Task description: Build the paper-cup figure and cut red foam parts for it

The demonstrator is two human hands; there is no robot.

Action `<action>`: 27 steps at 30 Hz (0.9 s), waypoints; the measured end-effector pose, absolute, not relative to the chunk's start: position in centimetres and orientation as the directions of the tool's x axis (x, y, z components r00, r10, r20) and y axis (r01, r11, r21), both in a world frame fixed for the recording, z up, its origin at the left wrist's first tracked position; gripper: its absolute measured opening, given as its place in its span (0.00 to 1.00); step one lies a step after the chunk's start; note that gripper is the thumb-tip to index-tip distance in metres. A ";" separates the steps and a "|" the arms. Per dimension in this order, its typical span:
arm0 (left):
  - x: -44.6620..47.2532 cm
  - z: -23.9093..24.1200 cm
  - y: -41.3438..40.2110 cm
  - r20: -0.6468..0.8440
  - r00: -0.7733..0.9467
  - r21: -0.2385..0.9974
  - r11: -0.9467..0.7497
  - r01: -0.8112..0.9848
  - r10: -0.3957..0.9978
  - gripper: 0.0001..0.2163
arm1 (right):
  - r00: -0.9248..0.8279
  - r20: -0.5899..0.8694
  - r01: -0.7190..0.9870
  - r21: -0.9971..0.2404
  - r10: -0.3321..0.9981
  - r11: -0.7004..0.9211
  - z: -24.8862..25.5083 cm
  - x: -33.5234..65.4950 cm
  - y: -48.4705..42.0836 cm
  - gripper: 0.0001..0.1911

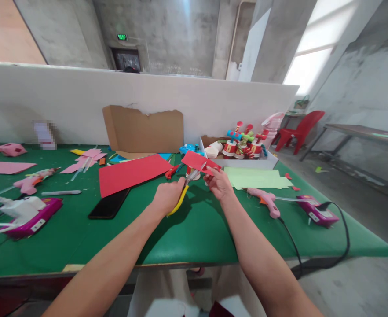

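My left hand (168, 196) is closed around the yellow handles of a pair of scissors (184, 190), whose blades point up and to the right into a small piece of red paper (197, 161). My right hand (217, 181) pinches that red piece by its near edge and holds it above the green table (194, 233). A larger red sheet (131, 173) lies flat on the table just left of my hands.
A black phone (108, 204) lies beside the large red sheet. A pink glue gun (263, 200) and a magenta power strip (316, 212) sit at the right, another strip (32, 217) at the left. Light green sheets (256, 178), a white box of decorated cups (243, 151) and a cardboard piece (144, 130) stand behind.
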State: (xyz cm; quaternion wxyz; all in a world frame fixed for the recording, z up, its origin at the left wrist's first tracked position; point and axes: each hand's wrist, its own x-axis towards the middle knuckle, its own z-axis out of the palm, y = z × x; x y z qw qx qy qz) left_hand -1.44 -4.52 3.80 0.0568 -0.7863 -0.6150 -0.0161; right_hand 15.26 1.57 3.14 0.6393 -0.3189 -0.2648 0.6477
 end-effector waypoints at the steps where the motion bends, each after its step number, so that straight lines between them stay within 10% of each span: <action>1: -1.4 3.8 -4.5 0.094 0.241 -0.068 -0.235 0.970 0.966 0.13 | 0.022 -0.077 -0.663 -0.747 0.997 -0.043 3.1 15.3 1.6 0.16; 27: -1.4 3.9 -4.6 0.115 0.260 -0.082 -0.252 0.964 0.959 0.12 | -0.014 -0.036 -0.661 -0.750 0.999 -0.036 2.8 15.7 1.8 0.19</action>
